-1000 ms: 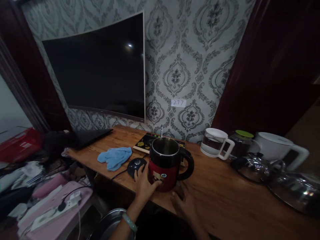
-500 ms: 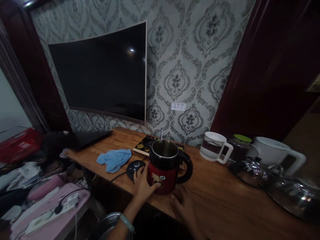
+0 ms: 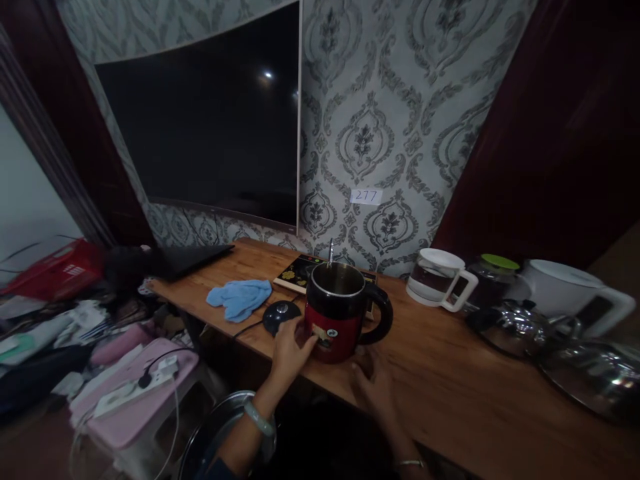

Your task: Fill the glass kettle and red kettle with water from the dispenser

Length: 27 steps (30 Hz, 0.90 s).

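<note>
A red and black electric kettle (image 3: 336, 330) stands upright on the wooden table, its top uncovered and its black handle pointing right. My left hand (image 3: 293, 348) is at the kettle's lower left side, thumb toward its front and fingers apart. Whether the fingertips press on it I cannot tell. Just left of that hand lies a round black power base (image 3: 281, 316) with a cord. Lower right of the kettle, my right hand (image 3: 374, 381) is close to the tabletop, fingers loosely spread with nothing visible in them.
Behind the kettle lies a black, flower-patterned panel (image 3: 290, 275); a blue cloth (image 3: 240, 299) is to the left. A glass jug (image 3: 434, 279), a white pitcher (image 3: 560, 293) and shiny metal lids (image 3: 595, 377) stand right. Below the table edge are a metal pot (image 3: 220, 427) and a pink stool (image 3: 133, 407).
The view has shifted, so the table and its things appear slightly higher and farther right. Both hands stay about the same relative to the kettle.
</note>
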Available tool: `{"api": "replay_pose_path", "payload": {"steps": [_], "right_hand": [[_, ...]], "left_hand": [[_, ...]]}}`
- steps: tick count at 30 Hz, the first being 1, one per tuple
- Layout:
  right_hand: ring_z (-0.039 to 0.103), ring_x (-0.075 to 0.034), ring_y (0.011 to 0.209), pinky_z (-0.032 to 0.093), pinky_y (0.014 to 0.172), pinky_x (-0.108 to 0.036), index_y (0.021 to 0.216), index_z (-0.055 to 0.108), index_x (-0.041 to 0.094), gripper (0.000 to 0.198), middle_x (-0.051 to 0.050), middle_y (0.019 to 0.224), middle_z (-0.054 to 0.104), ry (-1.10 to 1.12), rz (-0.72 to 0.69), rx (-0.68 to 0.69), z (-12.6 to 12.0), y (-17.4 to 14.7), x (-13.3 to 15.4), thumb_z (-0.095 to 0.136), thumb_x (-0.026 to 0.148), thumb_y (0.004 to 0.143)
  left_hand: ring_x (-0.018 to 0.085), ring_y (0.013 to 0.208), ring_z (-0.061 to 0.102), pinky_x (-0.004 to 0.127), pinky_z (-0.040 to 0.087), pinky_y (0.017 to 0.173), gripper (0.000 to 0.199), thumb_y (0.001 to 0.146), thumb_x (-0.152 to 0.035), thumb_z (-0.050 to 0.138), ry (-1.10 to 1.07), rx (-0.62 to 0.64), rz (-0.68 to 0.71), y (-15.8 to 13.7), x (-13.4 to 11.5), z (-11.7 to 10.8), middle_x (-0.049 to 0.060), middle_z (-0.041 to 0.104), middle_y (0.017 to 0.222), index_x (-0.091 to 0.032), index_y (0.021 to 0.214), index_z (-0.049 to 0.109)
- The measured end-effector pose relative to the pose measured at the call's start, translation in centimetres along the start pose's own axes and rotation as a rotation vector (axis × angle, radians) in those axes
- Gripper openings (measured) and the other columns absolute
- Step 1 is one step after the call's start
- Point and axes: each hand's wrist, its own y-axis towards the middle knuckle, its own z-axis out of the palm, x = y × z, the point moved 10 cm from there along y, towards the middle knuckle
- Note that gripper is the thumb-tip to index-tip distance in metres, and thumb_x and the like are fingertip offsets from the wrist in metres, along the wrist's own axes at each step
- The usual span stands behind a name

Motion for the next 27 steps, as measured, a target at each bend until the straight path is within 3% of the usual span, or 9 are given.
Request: {"api": "replay_pose_path", "payload": {"steps": [1,3,7,10,14,18,21,27], "right_hand": [[0.062,-0.032,0.112,0.050,0.098,-0.050,0.116,0.064,0.017,0.045,-0.014,0.120,0.067,0.057,0.043,-0.028,-0.3,0.0,-0.5,0.061,0.040,0.077],[0.067,-0.029,0.100,0.054,0.089,-0.047,0.113,0.062,0.016,0.043,-0.015,0.110,0.070,0.164,0.152,-0.076,-0.9,-0.3,-1.6,0.058,0.040,0.078],[0.069,-0.027,0.092,0.055,0.085,-0.044,0.108,0.060,0.015,0.041,-0.014,0.102,0.071,0.232,0.248,-0.119,-1.4,-0.7,-2.8,0.057,0.040,0.076],[0.068,-0.027,0.096,0.054,0.088,-0.045,0.109,0.061,0.015,0.042,-0.015,0.108,0.070,0.244,0.249,-0.105,-1.4,-0.7,-2.8,0.057,0.040,0.075],[0.069,-0.028,0.094,0.054,0.088,-0.046,0.106,0.063,0.015,0.042,-0.015,0.105,0.072,0.224,0.254,-0.100,-1.4,-0.6,-3.0,0.057,0.040,0.074],[0.069,-0.027,0.094,0.054,0.088,-0.045,0.107,0.064,0.014,0.042,-0.015,0.106,0.072,0.219,0.243,-0.097,-1.3,-0.7,-2.9,0.058,0.041,0.075],[0.069,-0.028,0.094,0.055,0.087,-0.045,0.107,0.064,0.014,0.043,-0.015,0.105,0.072,0.216,0.258,-0.116,-1.5,-0.7,-2.5,0.057,0.041,0.075],[0.070,-0.028,0.094,0.056,0.083,-0.043,0.107,0.064,0.016,0.041,-0.014,0.103,0.073,0.215,0.268,-0.106,-1.2,-0.7,-2.1,0.058,0.041,0.075]], "left_hand": [[0.024,0.090,0.061,0.039,0.048,0.084,0.022,0.071,-0.035,0.069,-0.110,-0.029,-0.030,-0.1,0.2,-0.5,0.007,0.067,0.088,-0.019,0.086,0.067],[0.016,0.070,0.057,0.030,0.049,0.068,0.020,0.074,-0.037,0.068,-0.384,-0.044,-0.171,-0.4,1.4,-1.0,0.002,0.059,0.070,-0.019,0.072,0.061],[0.007,0.052,0.049,0.018,0.041,0.049,0.019,0.074,-0.029,0.073,-1.061,0.030,-0.592,-1.2,3.3,0.6,-0.002,0.055,0.064,-0.015,0.082,0.061],[0.004,0.053,0.051,0.014,0.040,0.047,0.013,0.074,-0.012,0.072,-1.332,0.002,-0.766,-1.4,3.4,0.9,0.000,0.058,0.067,-0.012,0.081,0.061],[0.001,0.045,0.040,0.011,0.029,0.037,0.011,0.083,-0.014,0.066,-1.460,0.042,-0.814,-1.7,2.4,0.9,-0.004,0.048,0.061,-0.013,0.077,0.057],[0.003,0.036,0.019,0.014,0.016,0.031,0.044,0.091,-0.039,0.059,-1.517,0.106,-0.779,-1.7,1.9,0.6,-0.009,0.023,0.048,-0.018,0.059,0.039],[0.004,0.036,0.013,0.016,0.012,0.030,0.058,0.090,-0.051,0.057,-1.471,0.076,-0.760,-1.4,3.1,-0.1,-0.009,0.014,0.046,-0.020,0.054,0.023],[0.005,0.035,0.012,0.017,0.010,0.032,0.058,0.091,-0.053,0.054,-1.333,-0.055,-0.731,-0.8,6.5,-1.2,-0.010,0.015,0.045,-0.022,0.054,0.021]]}}
